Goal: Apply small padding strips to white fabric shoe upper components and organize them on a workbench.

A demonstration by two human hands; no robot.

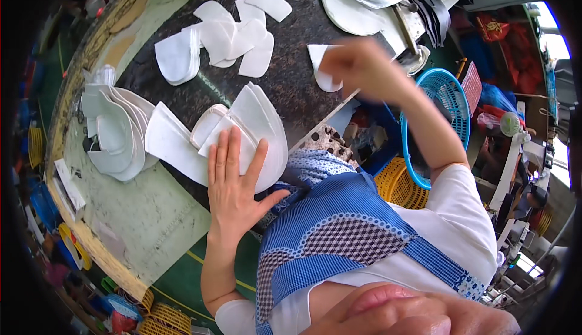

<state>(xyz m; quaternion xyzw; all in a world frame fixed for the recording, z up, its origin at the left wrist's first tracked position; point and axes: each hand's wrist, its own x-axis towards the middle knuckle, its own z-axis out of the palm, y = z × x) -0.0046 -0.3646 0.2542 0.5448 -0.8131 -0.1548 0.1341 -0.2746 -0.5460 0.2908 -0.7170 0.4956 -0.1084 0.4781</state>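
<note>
My left hand (pixel 230 171) lies flat with its fingers spread on a small white curved piece (pixel 212 138). Beneath that piece is a stack of larger white rounded pieces (pixel 270 135), which look like fabric or foam. A long white piece (pixel 173 144) reaches out to the left of the stack. Over the dark tabletop's right part, my right hand (pixel 361 68) is smeared by motion, so its fingers cannot be made out. Beside its fingertips is a white piece (pixel 319 62), partly hidden; whether the hand grips it is unclear.
Thin white pieces (pixel 242 38) lie scattered on the dark tabletop (pixel 291 50), next to a small pile (pixel 176 56). Nested white shaped pieces (pixel 115 129) stand at the left. Larger white panels (pixel 351 11) sit far right. A blue basket (pixel 433 80) and yellow basket (pixel 400 183) stand beside the table.
</note>
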